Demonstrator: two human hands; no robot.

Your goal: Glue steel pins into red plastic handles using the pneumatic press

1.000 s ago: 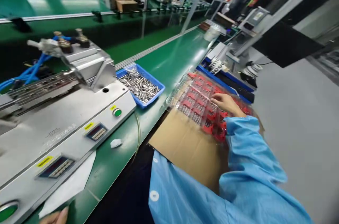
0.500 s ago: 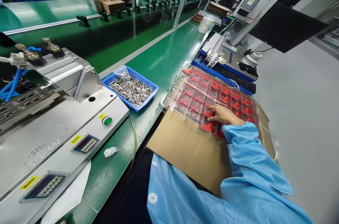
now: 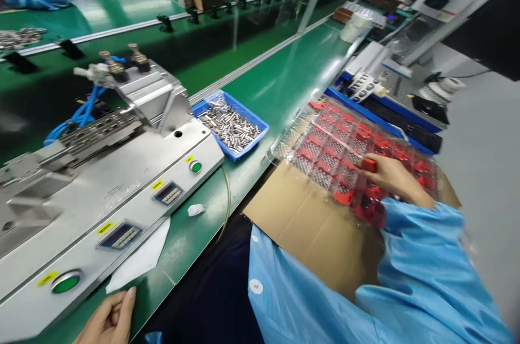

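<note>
Head camera: your right hand [image 3: 392, 179] pinches a red part [image 3: 369, 164] just above the clear tray [image 3: 290, 138] of red parts, which rests on a cardboard box [image 3: 309, 225]. Well left of the tray, your left hand [image 3: 108, 319] sits beside a white sheet [image 3: 142, 257]; its grip cannot be told. A blue bin [image 3: 254, 142] of metal pins lies just left of the tray.

Machine [image 3: 122, 181] sits on the bench [image 3: 284, 78] at 10 o'clock, with the bin of pins [image 3: 231, 127] just beside its far right corner at 12. Tray [image 3: 325, 149] lies on the carton [image 3: 309, 225] at 2 o'clock, and the right hand [image 3: 390, 179] is on the tray with a part [image 3: 369, 164] in its fingers. Paper sheet [image 3: 142, 257] lies before the machine at 8, left hand [image 3: 108, 319] near its front corner.
</note>
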